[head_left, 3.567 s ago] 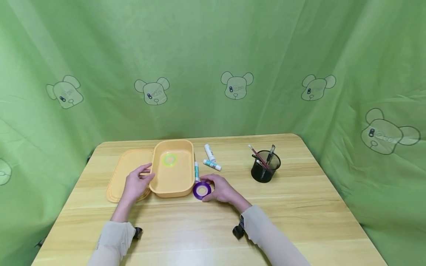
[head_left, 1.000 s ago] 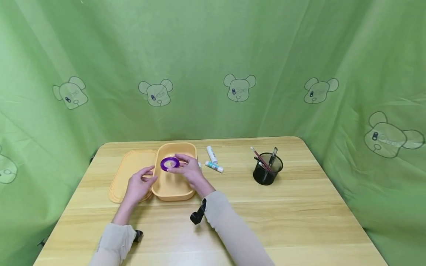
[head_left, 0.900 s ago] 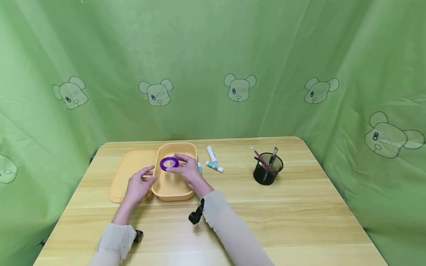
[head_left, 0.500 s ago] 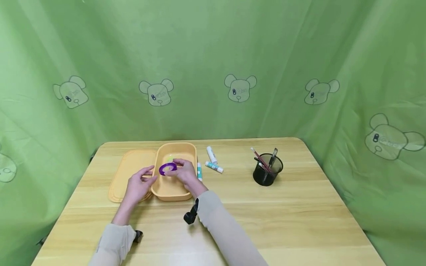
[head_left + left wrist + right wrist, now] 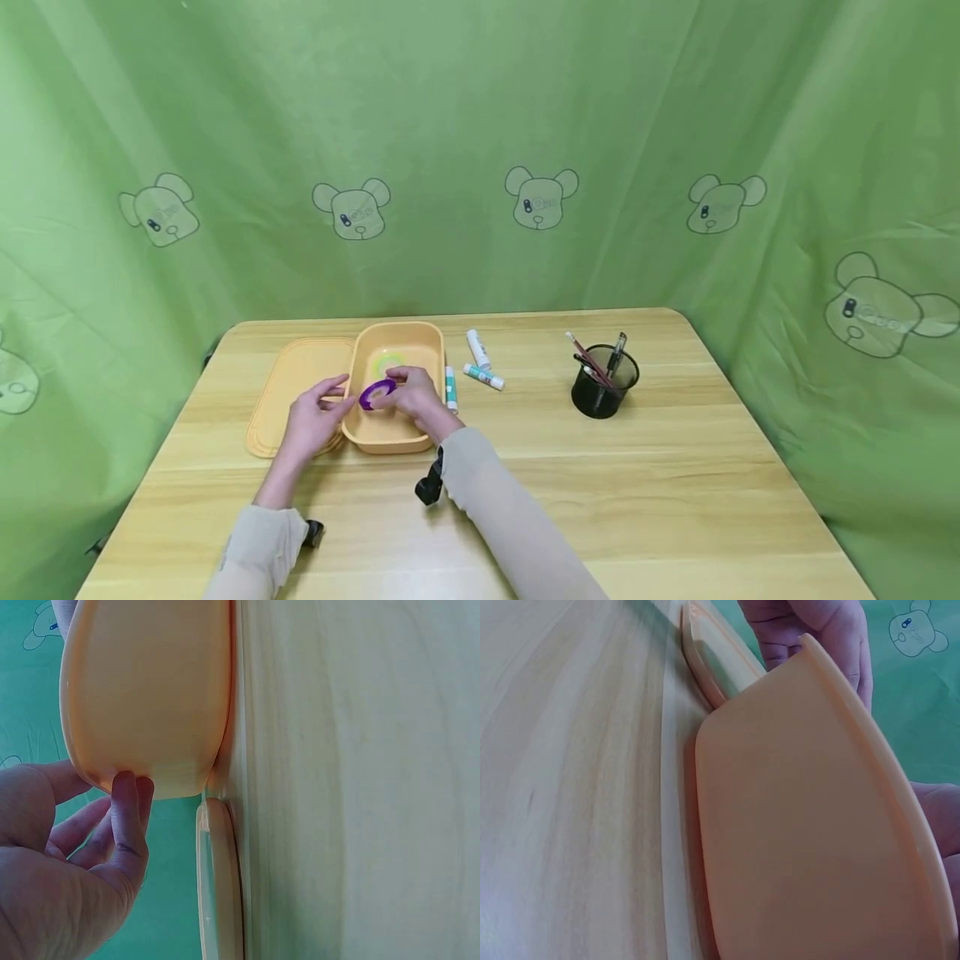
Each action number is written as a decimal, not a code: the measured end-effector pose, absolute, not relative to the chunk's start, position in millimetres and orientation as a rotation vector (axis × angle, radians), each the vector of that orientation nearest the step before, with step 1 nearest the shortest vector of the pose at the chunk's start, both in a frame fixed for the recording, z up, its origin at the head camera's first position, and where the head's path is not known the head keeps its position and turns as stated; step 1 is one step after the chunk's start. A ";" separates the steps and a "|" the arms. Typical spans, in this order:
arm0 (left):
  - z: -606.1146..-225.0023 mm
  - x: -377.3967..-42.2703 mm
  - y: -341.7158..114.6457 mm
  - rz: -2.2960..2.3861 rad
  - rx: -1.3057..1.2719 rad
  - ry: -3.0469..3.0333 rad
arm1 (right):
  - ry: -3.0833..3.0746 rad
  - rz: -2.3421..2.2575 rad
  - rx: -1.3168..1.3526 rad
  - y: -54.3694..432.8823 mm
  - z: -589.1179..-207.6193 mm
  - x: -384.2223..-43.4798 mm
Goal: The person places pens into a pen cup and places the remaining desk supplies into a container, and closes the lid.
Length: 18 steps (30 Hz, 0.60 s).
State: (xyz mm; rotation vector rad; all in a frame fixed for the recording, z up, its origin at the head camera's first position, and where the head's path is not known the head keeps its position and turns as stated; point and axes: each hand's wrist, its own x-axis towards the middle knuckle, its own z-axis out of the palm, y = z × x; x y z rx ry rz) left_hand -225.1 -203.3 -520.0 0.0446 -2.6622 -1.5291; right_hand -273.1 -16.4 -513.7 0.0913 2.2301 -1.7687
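My right hand (image 5: pixel 418 396) pinches a purple roll of tape (image 5: pixel 367 395), tilted, low inside the orange plastic box (image 5: pixel 393 445). A yellow-green ring (image 5: pixel 387 360), apparently another tape roll, lies on the box floor behind it. At the box's left side, my left hand (image 5: pixel 313 421) grips the rim; the left wrist view shows its fingertips (image 5: pixel 124 784) against the outer wall. In the right wrist view the box wall (image 5: pixel 802 810) hides the tape and most of the right hand.
The orange lid (image 5: pixel 281 400) lies flat left of the box. Several glue sticks lie to the right: one (image 5: pixel 451 390) beside the box wall, a teal-and-white one (image 5: pixel 483 377) and a white one (image 5: pixel 477 348) farther back. A black mesh pen cup (image 5: pixel 596 398) with pens stands at right.
From the table right of the box, my right hand has lifted the purple tape roll over the rim and lowered it inside, where it now tilts. My left hand stays at the rim.
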 end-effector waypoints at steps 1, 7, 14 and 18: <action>-519.8 -225.2 -203.5 -1.529 0.045 -2.662 | 2.242 -1.756 0.082 -16.7 -513.7 -273.1; -519.7 -225.5 -203.4 -1.529 0.045 -2.667 | 2.281 -1.707 0.054 -17.3 -514.7 -272.6; -519.8 -225.3 -202.6 -1.533 0.051 -2.660 | 2.228 -1.702 0.062 -17.6 -514.8 -272.0; -520.2 -224.9 -202.3 -1.532 0.047 -2.654 | 2.224 -1.699 0.050 -17.9 -513.9 -271.2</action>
